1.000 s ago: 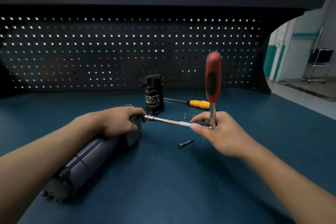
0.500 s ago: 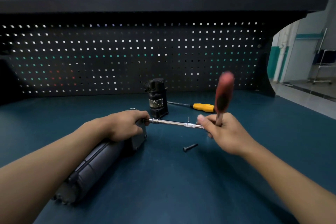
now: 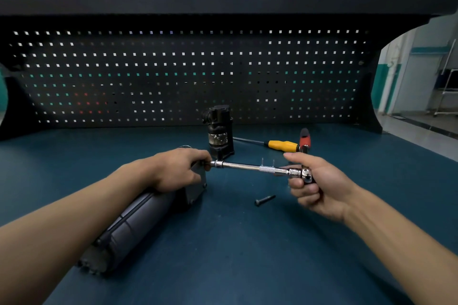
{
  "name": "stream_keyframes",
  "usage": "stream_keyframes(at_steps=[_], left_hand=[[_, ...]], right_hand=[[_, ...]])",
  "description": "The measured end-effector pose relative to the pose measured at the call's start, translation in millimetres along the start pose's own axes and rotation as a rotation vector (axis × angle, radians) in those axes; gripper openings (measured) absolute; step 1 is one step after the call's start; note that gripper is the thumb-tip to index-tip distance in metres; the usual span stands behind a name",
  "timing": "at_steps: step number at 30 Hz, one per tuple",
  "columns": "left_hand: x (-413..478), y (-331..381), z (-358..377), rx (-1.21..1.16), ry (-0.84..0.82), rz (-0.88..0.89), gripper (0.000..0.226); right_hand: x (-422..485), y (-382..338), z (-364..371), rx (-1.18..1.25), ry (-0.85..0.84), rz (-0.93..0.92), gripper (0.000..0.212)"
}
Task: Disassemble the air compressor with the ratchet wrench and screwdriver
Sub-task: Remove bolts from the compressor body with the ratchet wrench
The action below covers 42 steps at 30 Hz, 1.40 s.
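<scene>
On the desk (image 3: 223,267), left of centre: air compressor (image 3: 138,223) on its side, long axis running from near-left toward centre, far end under the left hand (image 3: 178,169).
Left hand: fingers curled over the compressor's end block, pinning it down; nothing else held.
Right hand (image 3: 322,188): fingers (image 3: 301,189) wrapped round the head of the ratchet wrench (image 3: 295,172), thumb out on top; slightly blurred.
Wrench layout: extension bar (image 3: 238,165) level, bridging from compressor end to wrench head; red handle (image 3: 304,137) pointing away, foreshortened. Socket seat hidden behind left hand, cannot tell.
Screwdriver (image 3: 282,145): flat on desk behind the wrench, untouched.
Risk, slip: long bar plus any off-axis pull could cock the socket and round the fastener.
Risk, roll: cylindrical body likely to turn with the torque if the left grip slackens.
Risk, clutter: two small screws (image 3: 262,161) standing just behind the bar, loose bolt (image 3: 264,200) just in front, upright black part (image 3: 219,131) near the compressor end; a swinging handle or dropped bar could scatter them.
Materials, compressor: dark grey, matte, ribbed cylinder with squarish end block.
Materials, wrench: polished chrome bar, knurled band near the head; red-and-black grip, probably rubbery.
Materials, screwdriver: yellow plastic handle, thin dark shaft.
Materials, desk: matte blue-green surface, probably decent friction; black pegboard (image 3: 173,77) behind, square holes.
</scene>
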<state>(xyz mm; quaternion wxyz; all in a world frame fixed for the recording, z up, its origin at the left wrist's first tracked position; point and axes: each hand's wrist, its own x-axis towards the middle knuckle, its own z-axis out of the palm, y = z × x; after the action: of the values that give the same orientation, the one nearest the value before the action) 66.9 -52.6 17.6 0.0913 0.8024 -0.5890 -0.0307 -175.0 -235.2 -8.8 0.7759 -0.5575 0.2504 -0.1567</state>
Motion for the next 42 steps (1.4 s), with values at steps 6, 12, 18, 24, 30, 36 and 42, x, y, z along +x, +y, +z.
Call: stream_keyframes(at_steps=[6, 12, 18, 24, 30, 36, 42], left_hand=[[1.1, 1.2, 1.1, 0.003, 0.018, 0.016, 0.032], [-0.8, 1.3, -1.1, -0.048, -0.003, -0.002, 0.045], [2.3, 3.3, -2.6, -0.018, -0.045, 0.013, 0.043], [1.9, 4.2, -0.3, 0.017, -0.025, 0.019, 0.029], [1.2, 4.8, -0.2, 0.028, -0.020, 0.015, 0.029], [1.6, 2.9, 0.0, 0.025, -0.018, 0.026, 0.028], [0.4, 3.5, 1.1, 0.035, -0.014, 0.033, 0.027]], right_hand=[[-2.2, 3.1, -5.3, -0.333, 0.077, -0.159, 0.027], [-0.8, 4.8, -9.5, -0.787, 0.231, -0.560, 0.015], [-1.1, 7.5, -10.1, -0.968, 0.237, -0.884, 0.022], [-1.5, 4.0, -8.7, -1.064, 0.250, -0.963, 0.051], [-1.1, 10.5, -3.2, -0.894, 0.187, -0.734, 0.049], [-5.4, 7.5, 4.0, -0.589, 0.188, -0.474, 0.054], [-9.5, 7.1, 6.4, -0.303, 0.195, -0.100, 0.056]])
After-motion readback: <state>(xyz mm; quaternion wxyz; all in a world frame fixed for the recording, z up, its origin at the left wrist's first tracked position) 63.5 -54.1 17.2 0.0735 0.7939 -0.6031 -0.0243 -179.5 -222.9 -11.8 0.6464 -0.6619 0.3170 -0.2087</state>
